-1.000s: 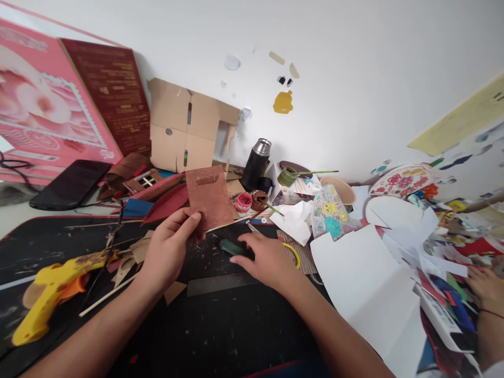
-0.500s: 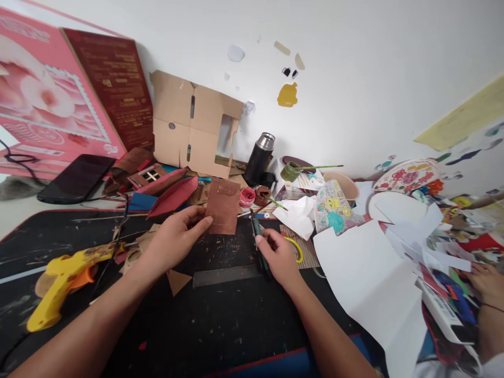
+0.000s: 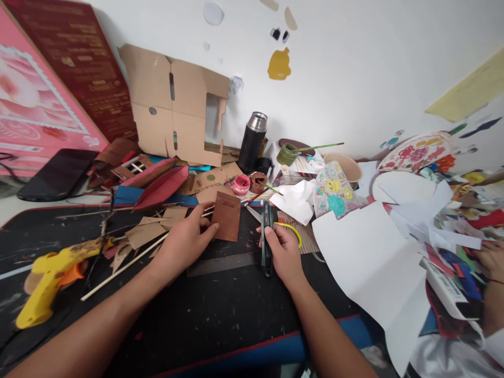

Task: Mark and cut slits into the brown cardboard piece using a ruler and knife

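Observation:
My left hand (image 3: 191, 236) is closed on the left edge of a brown-painted cardboard rectangle (image 3: 227, 218), thumb in front. The piece is low over the black mat (image 3: 220, 315), and I cannot tell if it touches. In my right hand (image 3: 284, 254) is a dark green utility knife (image 3: 266, 236), its long body pointing away from me; no blade can be made out. Beside that hand are scissors with a yellow handle (image 3: 293, 231), partly hidden. A clear ruler-like strip (image 3: 220, 265) lies flat between the hands.
At left lie a yellow glue gun (image 3: 43, 283), a thin wooden stick (image 3: 122, 268) and cardboard scraps (image 3: 145, 234). Open paint jars (image 3: 241, 185) and a black flask (image 3: 252, 142) stand behind. White paper (image 3: 366, 273) covers the right, near another person's arm (image 3: 494, 294).
The view has shifted. The brown cardboard has come down closer to the mat. The knife has turned in my right hand to show its side, and the stick and more scraps show by my left forearm.

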A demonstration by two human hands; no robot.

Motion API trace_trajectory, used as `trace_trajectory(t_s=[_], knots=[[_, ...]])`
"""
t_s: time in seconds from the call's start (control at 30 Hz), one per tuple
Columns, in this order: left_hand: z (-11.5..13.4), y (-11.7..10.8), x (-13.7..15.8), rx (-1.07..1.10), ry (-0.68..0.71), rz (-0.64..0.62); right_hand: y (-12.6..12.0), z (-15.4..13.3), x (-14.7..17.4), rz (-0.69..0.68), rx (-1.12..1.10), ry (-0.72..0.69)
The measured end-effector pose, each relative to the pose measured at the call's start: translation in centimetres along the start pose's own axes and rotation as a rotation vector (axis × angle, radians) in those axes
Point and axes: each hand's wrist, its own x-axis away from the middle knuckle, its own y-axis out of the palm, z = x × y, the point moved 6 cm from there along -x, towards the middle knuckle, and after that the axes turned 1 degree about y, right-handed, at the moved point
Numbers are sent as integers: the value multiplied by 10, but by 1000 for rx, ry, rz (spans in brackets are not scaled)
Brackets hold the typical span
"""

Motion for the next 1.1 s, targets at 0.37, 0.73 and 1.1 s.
trace_trajectory(t_s=[0.37, 0.73, 1.1], knots=[[2, -3, 2, -392, 26, -48, -2, -3, 2, -11, 65, -23], [19, 31, 36, -392, 451, -379, -3, -4, 4, 3, 95, -39], [17, 30, 36, -407, 469, -328, -2, -4, 5, 13, 180, -56]])
